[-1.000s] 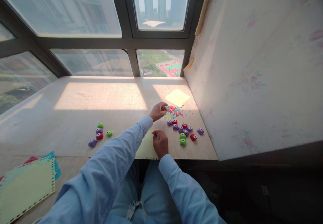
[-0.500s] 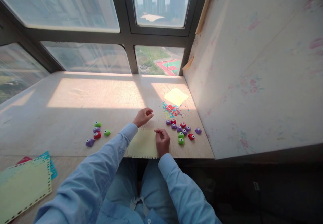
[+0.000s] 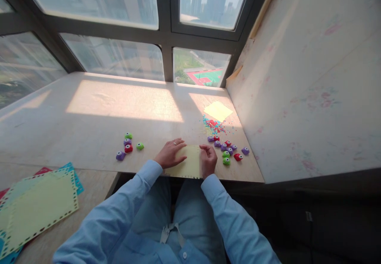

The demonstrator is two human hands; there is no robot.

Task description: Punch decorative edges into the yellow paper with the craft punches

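Observation:
A pale yellow sheet of paper [image 3: 190, 162] with small punched holes along its near edge lies at the front edge of the wooden tabletop. My left hand [image 3: 172, 153], a ring on one finger, is open and rests flat over the sheet's left side. At the right side of the same sheet, my right hand [image 3: 208, 160] is closed, its fingers curled inward. Whatever they hold, if anything, is hidden. Just right of that hand sit several small craft punches [image 3: 226, 153] in red, purple and green, each with an eye on it.
More eye-shaped punches [image 3: 128, 148] stand to the left. Red, blue and yellow paper bits [image 3: 214, 126] are scattered beyond my right hand, near a yellow paper piece [image 3: 218, 111]. Punched coloured sheets [image 3: 44, 206] are stacked at the lower left. A wall [image 3: 309, 97] bounds the right side.
My left hand has come down and back onto the sheet, its fingers opening out from a curl. The right hand stays closed at the sheet's right side. The whole view has shifted.

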